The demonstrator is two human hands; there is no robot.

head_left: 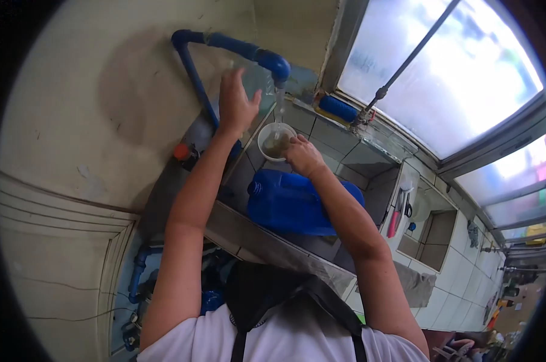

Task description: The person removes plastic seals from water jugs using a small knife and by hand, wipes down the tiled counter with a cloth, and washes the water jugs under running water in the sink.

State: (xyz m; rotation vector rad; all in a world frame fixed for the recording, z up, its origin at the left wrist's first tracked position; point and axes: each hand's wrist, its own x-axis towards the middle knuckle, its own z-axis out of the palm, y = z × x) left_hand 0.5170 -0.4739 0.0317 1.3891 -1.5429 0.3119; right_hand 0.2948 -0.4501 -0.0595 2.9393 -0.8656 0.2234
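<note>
Water runs from the blue pipe spout [277, 67] down into a white bowl [264, 151]. My right hand [304, 157] grips the bowl by its right rim, fingers curled over the edge. Some water shows inside the bowl. My left hand [238, 105] is raised beside the pipe, fingers apart and holding nothing that I can see. Below the bowl a blue jerrycan [285, 202] lies on its side in the tiled sink, its uncapped mouth toward the left. My right forearm passes over it.
A red-handled knife [395, 220] and black-handled scissors [408, 206] lie on the ledge right of the sink. A second tiled basin [436, 238] is beyond them. A bottle with an orange cap [181, 152] stands at left. A frosted window [436, 72] is above.
</note>
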